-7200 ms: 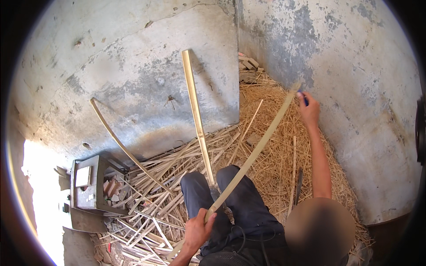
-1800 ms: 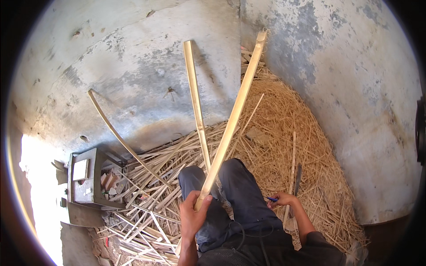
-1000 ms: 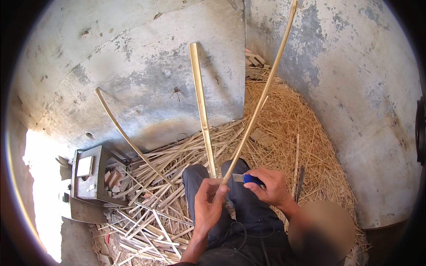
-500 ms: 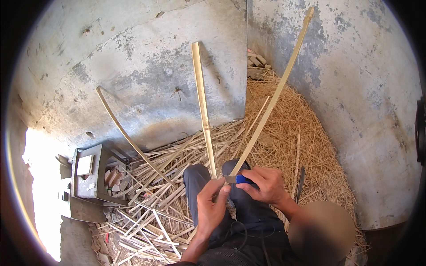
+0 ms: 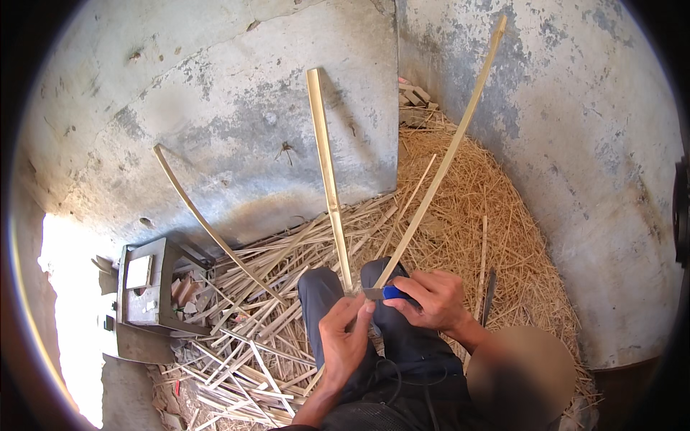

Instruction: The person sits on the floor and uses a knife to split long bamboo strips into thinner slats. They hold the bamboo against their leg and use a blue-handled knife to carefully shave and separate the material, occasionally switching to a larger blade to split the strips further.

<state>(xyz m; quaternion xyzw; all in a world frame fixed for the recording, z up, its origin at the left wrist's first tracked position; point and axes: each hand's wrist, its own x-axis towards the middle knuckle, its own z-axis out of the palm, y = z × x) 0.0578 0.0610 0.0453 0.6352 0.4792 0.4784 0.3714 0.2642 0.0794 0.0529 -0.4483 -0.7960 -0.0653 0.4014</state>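
Observation:
My left hand (image 5: 345, 337) is closed, thumb and fingers pinching near the low ends of two long split-bamboo strips. One bamboo strip (image 5: 327, 172) rises almost straight up; the other bamboo strip (image 5: 449, 154) slants far to the upper right. They draw together just above my left fingertips, where the exact contact is hidden. In my right hand (image 5: 435, 298) is a knife (image 5: 394, 292) with a blue handle, my fingers wrapped round it. Its short grey blade points left and lies across the strips' lower ends, close to my left thumb. Both hands are above my knees.
Loose bamboo strips (image 5: 248, 381) cover the floor at left, with one curved strip (image 5: 205, 223) leaning up on the wall. Straw-like shavings (image 5: 496, 237) heap at right, a dark flat tool (image 5: 489, 291) among them. A wooden stool (image 5: 162, 287) lies tipped near the bright opening. Plastered walls (image 5: 237, 93) enclose the corner.
The whole view has shifted slightly. The blade sits a touch lower beside my left fingertips, and the slanting strip's top is slightly lower and further left. Both grips are unchanged.

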